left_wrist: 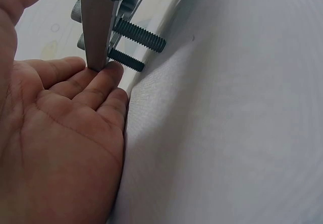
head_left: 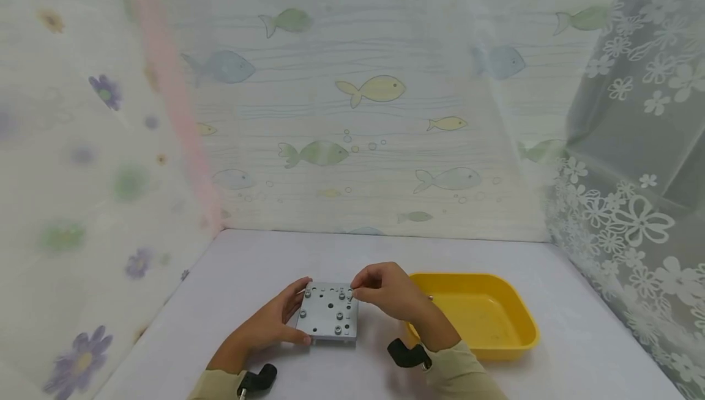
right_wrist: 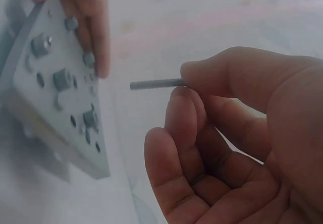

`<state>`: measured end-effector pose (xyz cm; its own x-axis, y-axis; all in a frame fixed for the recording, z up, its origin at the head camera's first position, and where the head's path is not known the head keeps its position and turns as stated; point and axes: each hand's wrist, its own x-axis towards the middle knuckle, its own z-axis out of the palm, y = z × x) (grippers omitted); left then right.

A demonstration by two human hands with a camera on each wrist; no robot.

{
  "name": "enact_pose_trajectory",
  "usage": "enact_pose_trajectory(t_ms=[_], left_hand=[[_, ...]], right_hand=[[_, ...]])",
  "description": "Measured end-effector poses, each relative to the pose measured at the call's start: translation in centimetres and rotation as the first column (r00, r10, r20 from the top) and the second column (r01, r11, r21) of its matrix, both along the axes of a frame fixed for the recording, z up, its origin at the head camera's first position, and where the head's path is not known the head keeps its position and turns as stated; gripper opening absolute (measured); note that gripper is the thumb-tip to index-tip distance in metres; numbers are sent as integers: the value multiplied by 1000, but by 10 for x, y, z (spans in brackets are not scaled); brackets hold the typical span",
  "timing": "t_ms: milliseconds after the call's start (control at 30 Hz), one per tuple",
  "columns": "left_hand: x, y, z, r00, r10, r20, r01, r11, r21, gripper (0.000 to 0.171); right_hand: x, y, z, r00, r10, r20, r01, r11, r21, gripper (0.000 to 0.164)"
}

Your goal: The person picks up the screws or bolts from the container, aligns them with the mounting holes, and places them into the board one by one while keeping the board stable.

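Note:
A silver metal plate (head_left: 325,320) with holes and several socket head screws lies on the table, tilted in the right wrist view. My left hand (head_left: 271,322) grips it at the left side, thumb at the near corner and fingers along the far edge. Below the plate (left_wrist: 99,27), threaded screw ends (left_wrist: 140,34) stick out, seen in the left wrist view. My right hand (head_left: 392,293) pinches a thin metal pin (right_wrist: 154,84) between thumb and index finger, above the plate's far right corner. Its other end is hidden in the fingers.
A yellow tray (head_left: 525,326) stands to the right, partly behind my right forearm, with a small metal piece (head_left: 431,297) at its left side. The white table (head_left: 308,253) ends at a fish-patterned curtain at the back; more curtains hang at both sides.

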<state>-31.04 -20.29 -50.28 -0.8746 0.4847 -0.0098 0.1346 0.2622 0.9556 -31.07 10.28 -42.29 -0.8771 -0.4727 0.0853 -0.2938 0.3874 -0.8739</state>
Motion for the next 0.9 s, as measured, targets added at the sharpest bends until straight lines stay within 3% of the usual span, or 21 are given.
enact_pose_trajectory(t_ms=[233,533,900], left_hand=[[-1,0,0,1000,-24,10,24,1000,21,127],[-2,-1,-1,1000,-25,10,24,1000,15,128],[-1,-3,-3,999,-41,9,40,999,31,128]], right_hand=[[-3,-17,1,1000,19,17,-19,999,-31,9],[0,-34,-5,1000,-21,-15,22,999,33,7],[4,-50,-21,1000,24,8,-24,999,-31,5]])
